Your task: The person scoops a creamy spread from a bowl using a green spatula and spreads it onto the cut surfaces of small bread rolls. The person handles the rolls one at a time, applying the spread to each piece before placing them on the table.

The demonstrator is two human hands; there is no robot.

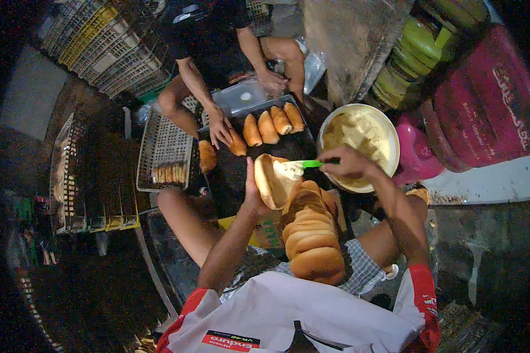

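Left hand point(254, 193): curled round an opened roll point(271, 183)
Right hand point(347, 162): fingers pinched on a green spreader point(312, 164), its tip at the cream point(288, 170) on the roll
Opened roll: left of the bucket point(397, 138), by the far end of the row of rolls point(315, 253)

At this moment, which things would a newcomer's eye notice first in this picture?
Most likely the bright green spreader near the centre, held by the right hand at the pale cream on an opened bun in the left hand. Next, perhaps, the large pink container at the upper right and, left of it, the round tub.
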